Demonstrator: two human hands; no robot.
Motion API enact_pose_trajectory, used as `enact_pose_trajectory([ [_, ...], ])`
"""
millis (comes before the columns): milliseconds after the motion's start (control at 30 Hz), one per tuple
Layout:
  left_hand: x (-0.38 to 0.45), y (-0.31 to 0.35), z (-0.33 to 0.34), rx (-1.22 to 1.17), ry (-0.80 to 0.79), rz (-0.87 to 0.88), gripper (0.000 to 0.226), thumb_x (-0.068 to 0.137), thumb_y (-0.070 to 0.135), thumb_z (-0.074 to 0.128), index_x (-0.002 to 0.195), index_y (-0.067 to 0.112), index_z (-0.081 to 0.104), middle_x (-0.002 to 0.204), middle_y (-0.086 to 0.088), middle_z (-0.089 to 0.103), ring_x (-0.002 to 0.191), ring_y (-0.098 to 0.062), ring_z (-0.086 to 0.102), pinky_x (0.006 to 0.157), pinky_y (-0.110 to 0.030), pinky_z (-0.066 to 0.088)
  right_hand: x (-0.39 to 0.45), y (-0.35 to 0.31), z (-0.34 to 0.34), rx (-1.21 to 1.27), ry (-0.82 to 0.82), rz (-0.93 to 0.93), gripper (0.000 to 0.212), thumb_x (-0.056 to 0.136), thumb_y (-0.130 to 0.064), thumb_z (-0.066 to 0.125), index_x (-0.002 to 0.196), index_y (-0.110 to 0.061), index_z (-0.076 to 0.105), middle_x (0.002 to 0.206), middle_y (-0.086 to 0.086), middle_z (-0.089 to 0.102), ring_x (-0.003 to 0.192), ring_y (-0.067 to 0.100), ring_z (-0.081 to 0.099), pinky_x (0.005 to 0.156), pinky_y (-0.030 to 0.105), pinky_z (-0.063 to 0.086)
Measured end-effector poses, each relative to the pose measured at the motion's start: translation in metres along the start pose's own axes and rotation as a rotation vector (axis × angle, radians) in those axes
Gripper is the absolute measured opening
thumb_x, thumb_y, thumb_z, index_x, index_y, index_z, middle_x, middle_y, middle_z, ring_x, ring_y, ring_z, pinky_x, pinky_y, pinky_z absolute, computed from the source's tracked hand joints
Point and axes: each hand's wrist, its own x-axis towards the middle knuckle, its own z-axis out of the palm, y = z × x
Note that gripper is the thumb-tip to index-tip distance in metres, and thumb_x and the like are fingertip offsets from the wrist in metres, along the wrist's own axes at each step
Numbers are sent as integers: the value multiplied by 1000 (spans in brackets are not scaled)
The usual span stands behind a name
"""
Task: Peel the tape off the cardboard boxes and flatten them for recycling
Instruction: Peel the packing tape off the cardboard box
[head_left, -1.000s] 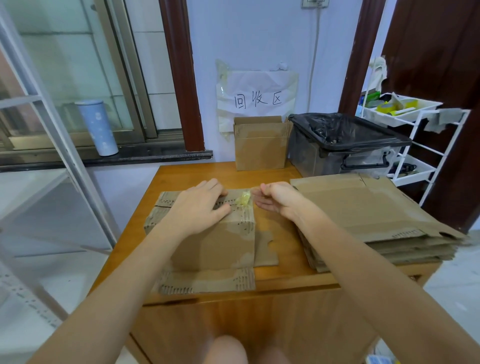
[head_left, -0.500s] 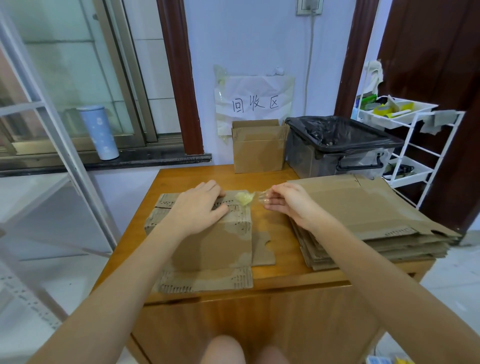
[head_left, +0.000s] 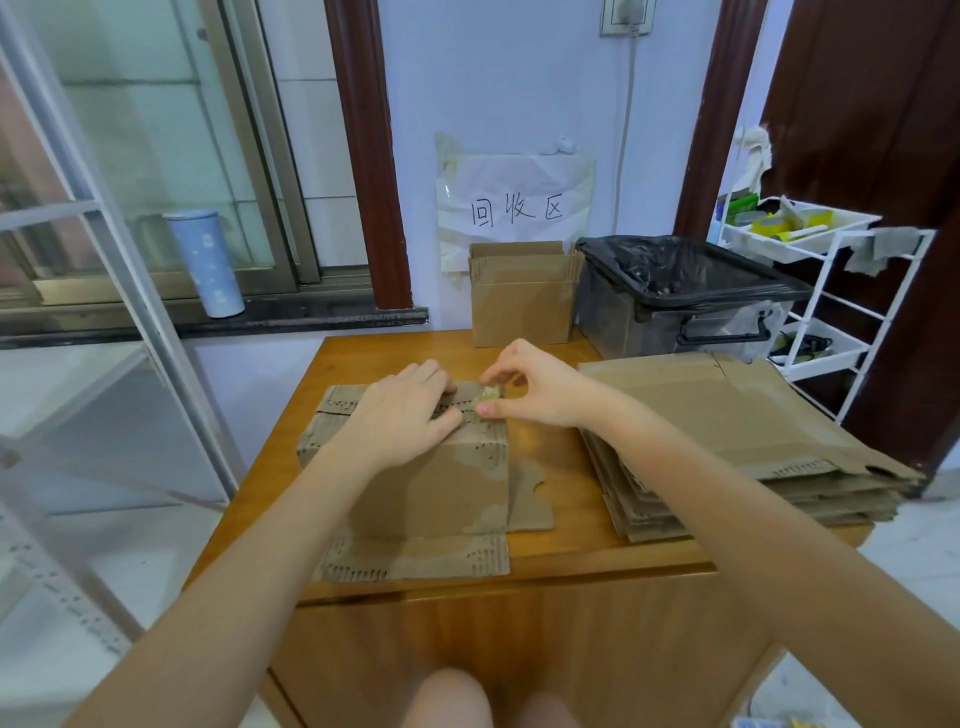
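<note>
A flattened brown cardboard box (head_left: 436, 488) lies on the wooden table (head_left: 566, 540), its surface torn where tape came off. My left hand (head_left: 400, 415) presses flat on the box's far part, fingers straight. My right hand (head_left: 530, 395) pinches a crumpled yellowish wad of tape (head_left: 488, 395) at the box's far right corner, just beside my left fingertips. A stack of flattened boxes (head_left: 727, 441) lies on the table's right side.
An upright open cardboard box (head_left: 522, 296) stands at the table's back by the wall. Right of it sits a clear bin with a black bag liner (head_left: 680, 291). A white wire rack (head_left: 831, 291) stands at far right, a blue tumbler (head_left: 205, 262) on the window sill.
My right hand, which had pulled the tape strand a little to the right, has come back to the box corner and now pinches the wad. My left hand stays pressed on the box.
</note>
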Motion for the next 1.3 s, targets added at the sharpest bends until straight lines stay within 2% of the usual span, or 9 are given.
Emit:
enact_pose_trajectory([
  [167, 1, -1, 1, 3, 2, -5, 40, 95, 42, 40, 122, 16, 54, 115, 2, 53, 99, -13, 49, 74, -27, 41, 4, 0, -5, -123, -69, -75, 34, 86, -39, 66, 109, -14, 69, 114, -4, 57, 114, 16, 44, 101, 35, 36],
  [267, 1, -1, 2, 3, 15, -19, 38, 95, 43, 41, 120, 17, 54, 114, 2, 53, 98, -14, 50, 75, -28, 43, 3, 3, -9, -76, -116, -104, 24, 87, -30, 66, 106, -16, 65, 105, -6, 56, 101, 11, 52, 97, 34, 43],
  [400, 2, -2, 3, 4, 24, -37, 37, 95, 42, 41, 119, 18, 55, 114, 3, 53, 97, -13, 50, 73, -28, 43, -3, 5, -1, -37, -4, -109, 14, 88, -24, 67, 97, -16, 60, 100, 1, 60, 97, 17, 55, 93, 37, 45],
  [767, 4, -3, 5, 10, 41, -29, 35, 96, 41, 40, 117, 17, 54, 113, 3, 52, 98, -13, 49, 71, -27, 40, -27, 16, 24, 4, 299, -178, 6, 93, -9, 57, 91, -4, 55, 87, 8, 57, 80, 18, 53, 72, 23, 43],
  [933, 5, -4, 3, 40, 16, -14, 36, 97, 40, 37, 120, 17, 53, 116, 3, 52, 99, -12, 47, 68, -26, 36, -49, 31, -4, 66, 314, -27, 12, 97, -9, 46, 89, -14, 54, 82, -2, 55, 74, 8, 51, 68, 15, 43],
  [1000, 6, -3, 4, 43, 21, -14, 37, 97, 40, 38, 121, 17, 53, 115, 4, 52, 99, -12, 48, 68, -25, 37, -53, 39, -21, 67, 297, 31, 16, 99, -13, 44, 86, -19, 52, 80, 0, 55, 74, 13, 52, 71, 24, 44],
  [1100, 6, -2, 4, 41, 23, -18, 37, 97, 40, 38, 121, 17, 53, 114, 4, 52, 98, -12, 47, 66, -25, 37, -51, 37, -24, 39, 214, 97, 16, 98, -26, 47, 93, -14, 56, 86, 6, 61, 78, 19, 57, 75, 32, 49],
  [1233, 4, -2, 4, 39, 27, -31, 38, 97, 41, 39, 122, 17, 54, 115, 3, 52, 99, -12, 48, 69, -26, 42, -41, 27, -1, 158, 236, 185, 24, 92, -34, 58, 96, -11, 53, 80, -6, 60, 66, -2, 58, 63, 15, 45],
  [1300, 4, -1, 3, 39, 28, -36, 39, 97, 41, 38, 123, 17, 53, 115, 3, 52, 98, -12, 48, 69, -26, 44, -38, 24, 9, 311, 305, 246, 28, 90, -34, 62, 100, -9, 51, 81, -2, 65, 62, -1, 63, 60, 17, 50],
])
